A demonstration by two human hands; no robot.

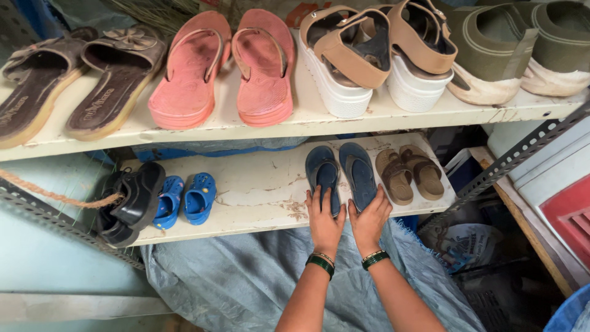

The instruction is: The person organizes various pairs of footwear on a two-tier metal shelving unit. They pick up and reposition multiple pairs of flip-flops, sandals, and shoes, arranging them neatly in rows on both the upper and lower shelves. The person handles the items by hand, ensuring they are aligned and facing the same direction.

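Observation:
A pair of dark blue flip-flops lies on the lower shelf (258, 190). My left hand (324, 222) rests on the heel of the left blue flip-flop (323, 173), fingers spread over it. My right hand (369, 220) holds the heel of the right blue flip-flop (358, 172) in the same way. Both wrists wear green and gold bangles. A pair of brown sandals (410, 173) sits just right of the blue pair.
Small blue child clogs (184, 198) and black shoes (129, 203) sit at the shelf's left. The upper shelf (381, 115) carries brown slippers, pink flip-flops (227, 67), tan wedge sandals and olive shoes. A grey tarp (246, 283) lies below, a metal rack post (510, 161) at right.

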